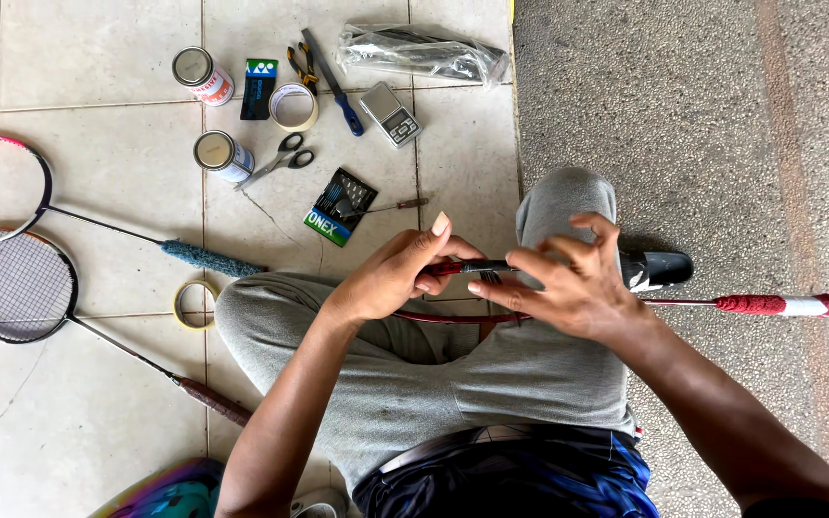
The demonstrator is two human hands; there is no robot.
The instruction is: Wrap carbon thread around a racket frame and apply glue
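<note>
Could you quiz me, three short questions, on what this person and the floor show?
1. True or false: the left hand and right hand meet over a red racket frame on the lap.
2. How many round tins stand on the tiles: A one, B two, C four?
3. Fill in: the scissors lie beside the lower ___.

Key: 1 true; 2 B; 3 tin.
</note>
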